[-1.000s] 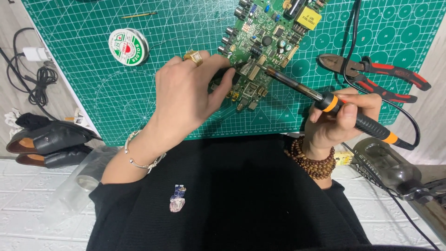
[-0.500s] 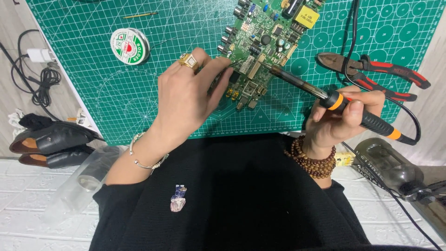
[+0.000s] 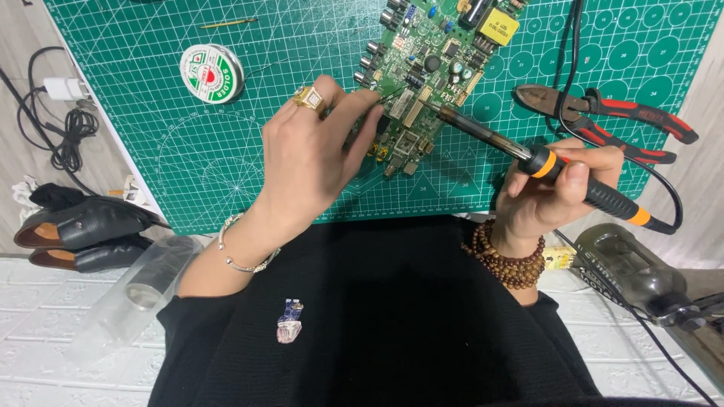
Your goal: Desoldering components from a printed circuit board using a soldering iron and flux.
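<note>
My left hand (image 3: pixel 313 162) pinches thin solder wire (image 3: pixel 392 93) at the green circuit board (image 3: pixel 430 68), mid-mat; my right hand (image 3: pixel 554 196) grips the soldering iron (image 3: pixel 528 154). Open cutting mat (image 3: pixel 226 151) lies left; pliers (image 3: pixel 611 113) crowd right.

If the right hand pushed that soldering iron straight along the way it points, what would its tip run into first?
The right hand aims the black-and-orange soldering iron up-left; its tip seems already at the green circuit board.

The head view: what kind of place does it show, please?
Probably a home electronics repair spot. A green cutting mat carries a circuit board, a solder spool and red-handled pliers. The right hand holds a soldering iron to the board; the left hand feeds thin solder wire.
</note>
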